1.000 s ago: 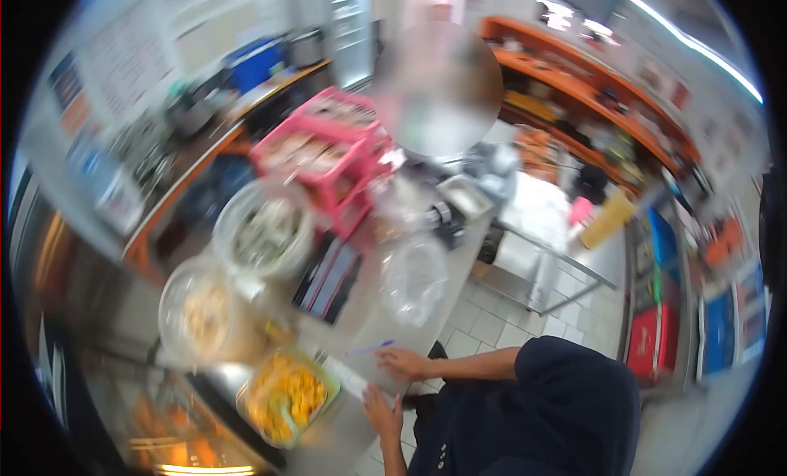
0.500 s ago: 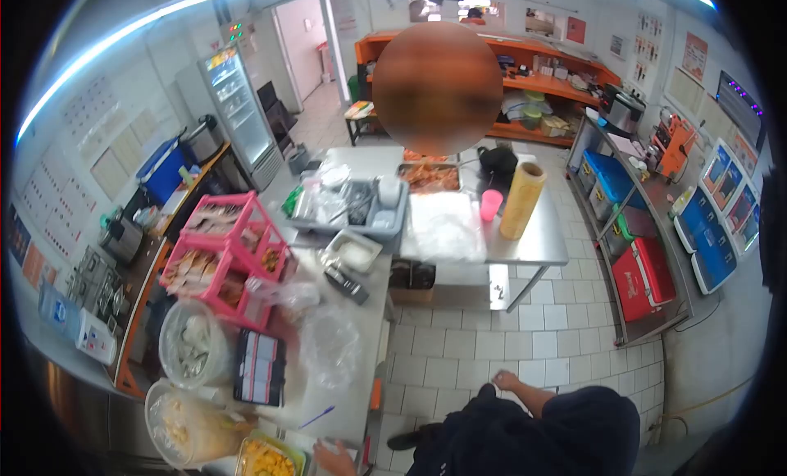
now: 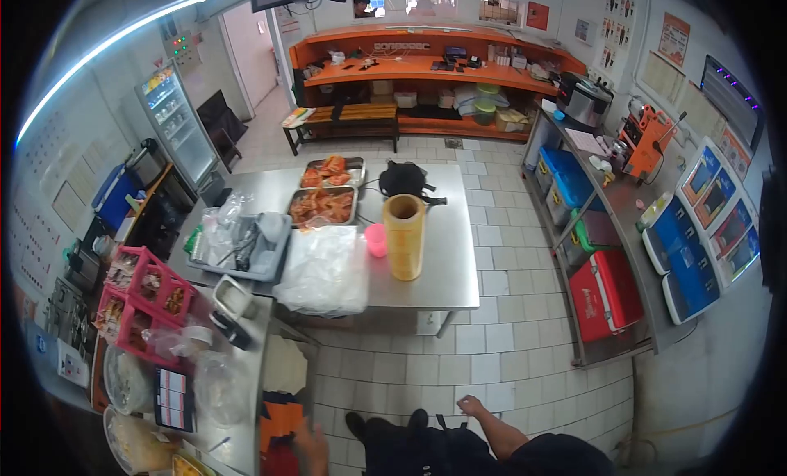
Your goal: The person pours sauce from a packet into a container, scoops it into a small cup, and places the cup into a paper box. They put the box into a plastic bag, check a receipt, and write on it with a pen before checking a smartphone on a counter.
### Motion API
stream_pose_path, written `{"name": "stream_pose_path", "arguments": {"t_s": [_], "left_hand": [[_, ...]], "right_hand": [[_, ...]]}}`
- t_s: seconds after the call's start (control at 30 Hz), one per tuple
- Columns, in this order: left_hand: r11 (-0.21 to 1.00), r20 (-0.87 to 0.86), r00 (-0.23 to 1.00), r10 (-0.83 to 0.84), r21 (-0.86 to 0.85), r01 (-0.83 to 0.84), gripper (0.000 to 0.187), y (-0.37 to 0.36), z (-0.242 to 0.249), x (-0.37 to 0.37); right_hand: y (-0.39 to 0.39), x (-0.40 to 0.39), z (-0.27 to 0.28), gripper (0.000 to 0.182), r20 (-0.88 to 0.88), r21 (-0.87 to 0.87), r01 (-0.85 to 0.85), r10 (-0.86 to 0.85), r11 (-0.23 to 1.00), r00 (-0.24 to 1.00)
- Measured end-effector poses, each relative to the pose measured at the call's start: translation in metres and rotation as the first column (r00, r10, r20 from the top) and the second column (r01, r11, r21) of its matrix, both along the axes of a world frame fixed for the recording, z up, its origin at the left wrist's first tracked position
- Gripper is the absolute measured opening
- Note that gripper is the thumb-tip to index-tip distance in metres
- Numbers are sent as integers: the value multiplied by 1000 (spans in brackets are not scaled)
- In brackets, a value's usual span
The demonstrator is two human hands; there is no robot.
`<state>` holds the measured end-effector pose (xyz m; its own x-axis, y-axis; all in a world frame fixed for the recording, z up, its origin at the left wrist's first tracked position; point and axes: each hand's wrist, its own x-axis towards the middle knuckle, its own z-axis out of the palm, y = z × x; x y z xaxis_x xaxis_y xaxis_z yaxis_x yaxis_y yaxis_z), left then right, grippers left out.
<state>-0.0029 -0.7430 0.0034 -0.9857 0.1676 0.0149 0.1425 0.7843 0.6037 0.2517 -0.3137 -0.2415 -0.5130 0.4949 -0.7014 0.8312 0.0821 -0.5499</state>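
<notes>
My left hand (image 3: 311, 446) is at the bottom, beside the right edge of the steel side table (image 3: 261, 332); motion smears its fingers, and I see nothing held in it. My right hand (image 3: 470, 405) hangs over the tiled floor in front of my body, loosely curled, touching nothing I can see. Near my left hand, orange and red items (image 3: 281, 423) show beside the table. On that table are a dark tray of white packets (image 3: 175, 398), a clear plastic bag (image 3: 221, 386), clear tubs (image 3: 127, 379) and pink baskets (image 3: 143, 316) of packed food.
Ahead, a steel table (image 3: 447, 263) bears a large roll of cling film (image 3: 405, 246), a pink cup (image 3: 376, 240), plastic bags (image 3: 324, 271), trays of meat (image 3: 322, 205) and a black bag (image 3: 403, 180). A shelf (image 3: 574, 230) with coolers lines the right; an orange counter (image 3: 443, 74) stands behind.
My view has turned right and nearer the middle table. My left hand has left the side table's top by the yellow food. The blurred patch over the far table is gone.
</notes>
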Motion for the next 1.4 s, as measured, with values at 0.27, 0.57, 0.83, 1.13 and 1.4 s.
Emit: {"name": "stream_pose_path", "arguments": {"t_s": [0.27,0.57,0.83,1.13,1.4], "left_hand": [[711,686,281,-671,488,506,47,271,40,30],[147,556,-224,-800,544,826,56,577,-10,10],[-252,186,-330,-925,349,903,54,939,7,26],[126,322,-29,-946,450,884,47,1151,-155,-91],[538,956,291,20,-256,803,62,1040,-213,-298]], "right_hand": [[125,-29,49,30,-261,-80,257,-269,963,927],[314,112,-16,27,-47,244,402,-403,883,914],[343,274,43,27,221,-3,813,-793,582,568],[562,28,60,21,145,-52,677,-665,734,732],[835,-118,36,18,62,84,249,-254,965,965]]}}
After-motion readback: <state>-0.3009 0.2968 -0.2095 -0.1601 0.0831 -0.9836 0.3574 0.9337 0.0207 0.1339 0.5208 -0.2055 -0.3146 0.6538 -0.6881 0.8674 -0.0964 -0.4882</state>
